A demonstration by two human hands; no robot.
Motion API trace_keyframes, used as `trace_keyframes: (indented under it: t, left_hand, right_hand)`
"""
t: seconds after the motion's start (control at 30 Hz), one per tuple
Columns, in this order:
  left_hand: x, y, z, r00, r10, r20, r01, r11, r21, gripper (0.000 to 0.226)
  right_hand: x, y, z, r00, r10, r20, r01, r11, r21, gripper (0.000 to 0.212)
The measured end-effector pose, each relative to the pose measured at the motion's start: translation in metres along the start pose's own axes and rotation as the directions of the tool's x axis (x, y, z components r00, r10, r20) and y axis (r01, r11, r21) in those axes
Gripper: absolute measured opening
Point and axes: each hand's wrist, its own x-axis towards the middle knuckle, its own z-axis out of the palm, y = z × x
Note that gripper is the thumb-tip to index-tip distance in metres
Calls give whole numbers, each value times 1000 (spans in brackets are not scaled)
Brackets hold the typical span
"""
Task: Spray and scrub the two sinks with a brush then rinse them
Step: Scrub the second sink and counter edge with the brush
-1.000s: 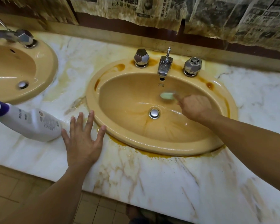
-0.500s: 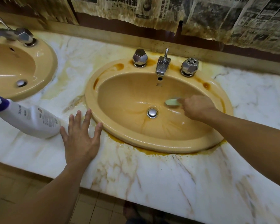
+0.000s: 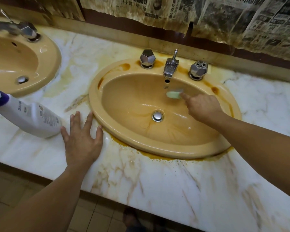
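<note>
Stained marble is running the length of the table (image 3: 174,190), with yellowed newspaper (image 3: 258,22) hanging along the wall behind. I am watching the right hand (image 3: 203,108) working inside the sink (image 3: 117,134); its grip is closing round the green brush (image 3: 173,95), forefinger lying along it. The brush head, which was sitting lower beside the drain (image 3: 157,116) half a second ago, is now climbing back up the rear wall under the faucet (image 3: 171,66); I am reading that as back-and-forth scrubbing, with rinsing yet to come. The left hand (image 3: 82,139) is resting flat with its grip open, near the table's front edge, just beside the rim. The spray bottle (image 3: 32,118) is lying idle beside it. The brush is blurring and its handle is hiding in the fist; the second sink (image 3: 55,61) and the bottle's nozzle are running off the left edge.
</note>
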Motion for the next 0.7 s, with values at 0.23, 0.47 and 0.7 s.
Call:
trace_keyframes:
  t: [0.23,0.47,0.7]
  left_hand:
    - [-1,1,0,1000,-10,-6,10,1000,16,62]
    - [-2,2,0,1000,-13,-12,13,1000,10,62]
    - [-1,2,1,1000,14,-27,-14,1000,18,67]
  right_hand:
    - [3,-17,19,989,43,143,-63,988,139,45]
    - [23,-15,0,922,-86,377,-31,955,294,38]
    - [6,-15,-5,798,-193,571,1,947,320,33]
